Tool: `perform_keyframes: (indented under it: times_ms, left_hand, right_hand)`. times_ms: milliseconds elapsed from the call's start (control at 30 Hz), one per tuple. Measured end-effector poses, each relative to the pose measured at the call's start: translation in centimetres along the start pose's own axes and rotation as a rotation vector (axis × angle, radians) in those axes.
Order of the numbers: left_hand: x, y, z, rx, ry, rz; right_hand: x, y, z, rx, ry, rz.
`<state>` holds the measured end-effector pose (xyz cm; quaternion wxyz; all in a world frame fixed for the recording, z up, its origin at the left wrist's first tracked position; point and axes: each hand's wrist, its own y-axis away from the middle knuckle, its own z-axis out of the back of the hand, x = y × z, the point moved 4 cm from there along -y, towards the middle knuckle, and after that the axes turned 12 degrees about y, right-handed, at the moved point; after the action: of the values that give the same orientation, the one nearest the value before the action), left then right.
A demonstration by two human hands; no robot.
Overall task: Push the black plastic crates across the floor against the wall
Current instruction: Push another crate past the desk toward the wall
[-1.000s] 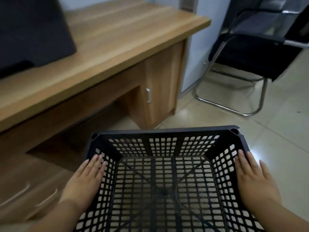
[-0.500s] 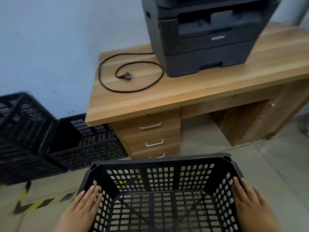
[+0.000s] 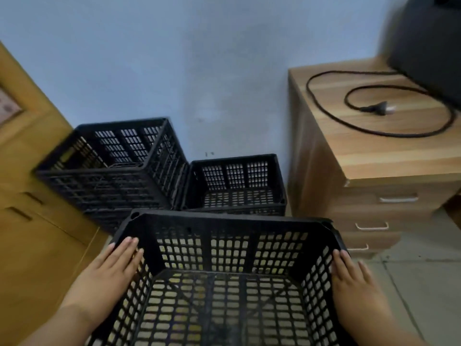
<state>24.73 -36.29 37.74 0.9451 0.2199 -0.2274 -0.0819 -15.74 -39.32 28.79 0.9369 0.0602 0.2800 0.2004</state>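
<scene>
An empty black plastic crate (image 3: 229,222) fills the lower middle of the view, held between my hands. My left hand (image 3: 109,273) presses flat on its left outer wall. On the right outer wall my right hand (image 3: 355,282) presses flat the same way. Ahead, a single low black crate (image 3: 237,186) sits on the floor against the pale blue wall (image 3: 199,71). To its left a taller stack of black crates (image 3: 112,171) also stands at the wall. The held crate's far rim is close in front of both.
A wooden desk with drawers (image 3: 374,196) stands at the right, with a coiled black power cord (image 3: 374,106) and a dark printer (image 3: 434,46) on top. A yellow-brown wooden cabinet (image 3: 32,221) closes the left side. Tiled floor (image 3: 424,283) shows at the lower right.
The view swung left, from the chair and desk front to the wall corner. The held crate now faces the crates at the wall. Both hands kept their hold on its sides.
</scene>
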Motion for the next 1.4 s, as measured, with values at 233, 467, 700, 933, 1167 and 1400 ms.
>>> perform_keyframes:
  times_ms: [233, 467, 700, 933, 1167, 1400]
  left_hand:
    - [6.7, -7.6, 1.1, -0.057, 0.141, 0.102]
    - [11.9, -19.6, 5.5, -0.083, 0.164, 0.054]
    - [16.0, -31.8, 9.4, -0.182, 0.152, 0.056]
    - [19.5, -44.6, 10.1, -0.265, 0.146, -0.028]
    - [22.7, -53.3, 9.4, -0.454, 0.259, -0.158]
    - [23.9, -57.2, 6.9, -0.468, 0.367, -0.182]
  right_hand:
    - [-0.9, -9.8, 2.9, 0.338, 0.021, -0.035]
    - [-6.2, -21.4, 4.8, 0.408, 0.021, -0.030]
    - [-12.1, -33.7, 6.6, 0.362, 0.167, -0.201]
    - [-14.9, -44.2, 6.3, 0.308, 0.078, -0.305]
    - [-15.6, -52.0, 3.7, -0.036, -0.079, -0.315]
    - [-15.3, -55.0, 3.1, 0.040, -0.152, -0.286]
